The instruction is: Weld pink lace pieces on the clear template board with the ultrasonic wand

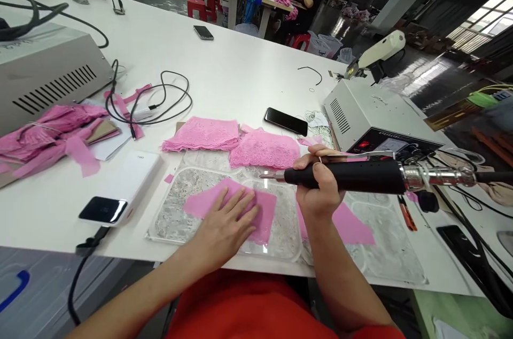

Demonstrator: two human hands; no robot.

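My left hand [226, 224] lies flat, fingers spread, on a pink fabric piece [264, 210] that rests on a clear plate [172, 216]. My right hand [318, 186] is wrapped round the black handle of a cutting tool [360, 176], held level above the plate with its metal tip [270, 174] pointing left. A second pink piece [352, 226] lies under my right wrist. Two stacks of pink lace [204, 135] [264, 149] sit just behind the plate.
A grey control box [368, 120] stands at the right, another grey box [44, 74] at the left beside loose pink fabric [48, 136]. Phones [286, 121] [203, 32], a white power bank [128, 178] and cables [160, 103] lie around. A person sits at a far sewing table.
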